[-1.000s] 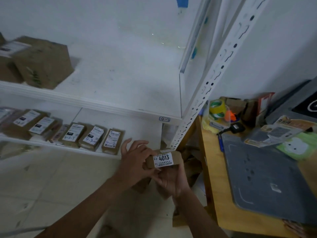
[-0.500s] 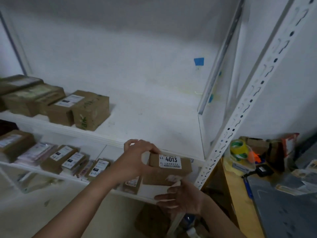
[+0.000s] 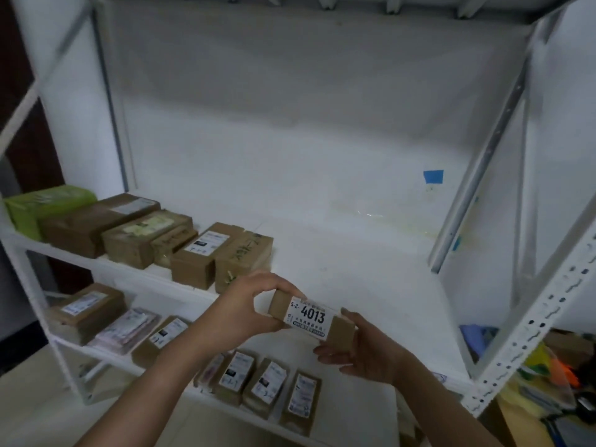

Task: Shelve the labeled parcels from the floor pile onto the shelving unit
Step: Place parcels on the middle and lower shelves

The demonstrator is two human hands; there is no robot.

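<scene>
Two hands hold one small brown parcel [image 3: 337,333] in the air just in front of the middle shelf [image 3: 354,253] of the white shelving unit [image 3: 533,329], about level with its front lip. The left hand [image 3: 240,312] pinches the parcel's left end, thumb below and fingers curled over the top. The right hand [image 3: 367,359] cups the right end from underneath, its fingers curled round the lower edge.

The parcel's long axis runs left to right, dipping slightly toward the right. Its white label [image 3: 308,317], printed 4013, faces up toward the camera with the digits reading upright.

On the middle shelf a row of brown boxes [image 3: 193,256] and a green box [image 3: 42,204] fill the left part, the nearest box just behind the left hand. From there to the right side frame [image 3: 483,162] the shelf surface lies bare and open back to the rear panel, which carries a patch of blue tape [image 3: 433,176]. The lower shelf [image 3: 354,414] below the hands carries a line of small labelled parcels [image 3: 267,382].
</scene>
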